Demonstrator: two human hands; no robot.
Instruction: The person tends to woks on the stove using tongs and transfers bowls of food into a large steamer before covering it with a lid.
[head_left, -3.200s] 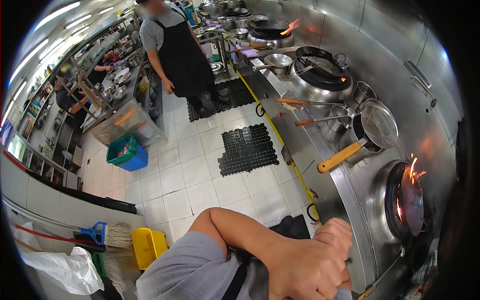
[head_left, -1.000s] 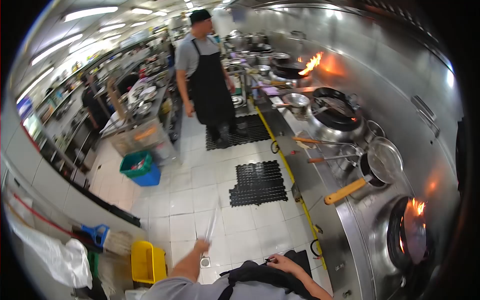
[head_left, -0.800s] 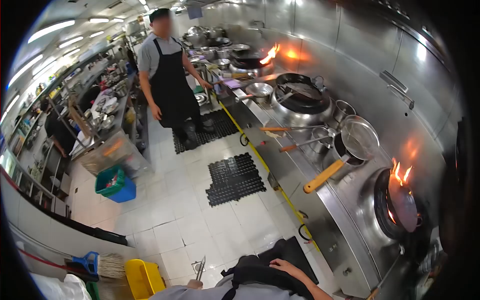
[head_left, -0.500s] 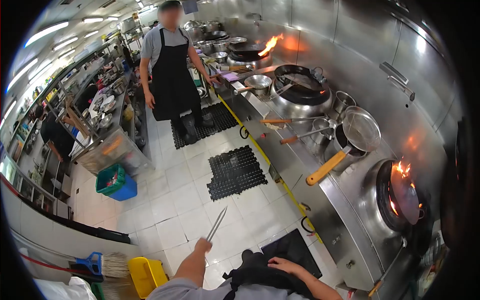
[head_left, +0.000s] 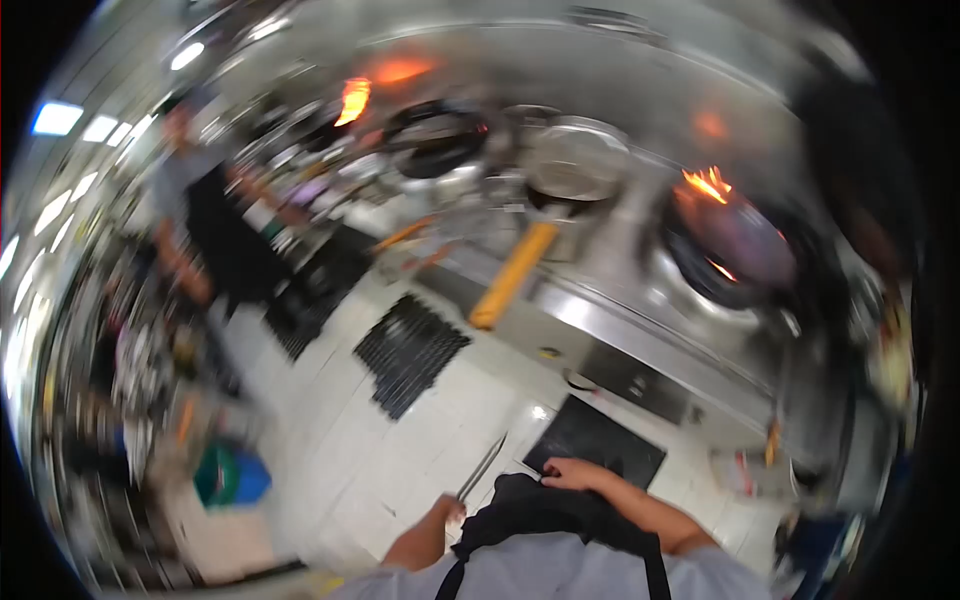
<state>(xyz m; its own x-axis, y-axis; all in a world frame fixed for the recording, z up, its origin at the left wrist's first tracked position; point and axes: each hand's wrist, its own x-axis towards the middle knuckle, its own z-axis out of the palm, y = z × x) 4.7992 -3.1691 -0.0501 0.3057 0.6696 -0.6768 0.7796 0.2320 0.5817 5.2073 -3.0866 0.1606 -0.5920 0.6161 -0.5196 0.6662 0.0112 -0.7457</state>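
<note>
Near the bottom centre, my left hand (head_left: 452, 508) is closed round the end of a pair of long, thin metal tongs or chopsticks (head_left: 484, 467), which point up and to the right over the tiled floor. My right hand (head_left: 568, 473) rests at the front of the black apron (head_left: 560, 512); its fingers are curled and too blurred to tell if they hold anything. To the right of centre, a large strainer (head_left: 577, 160) with a wooden handle (head_left: 514, 276) lies over a pot on the steel counter (head_left: 610, 312).
A wok (head_left: 735, 245) with flames stands on the right burner, another wok (head_left: 436, 138) further left. A person in a black apron (head_left: 232, 235) stands at the left. Black mats (head_left: 411, 352) and a blue bin (head_left: 250, 478) are on the floor.
The view has swung right and blurred, so the stove and person appear further left. My left hand, low with the metal utensil, is now nearer my right hand. Earlier, both hands were together in front of me.
</note>
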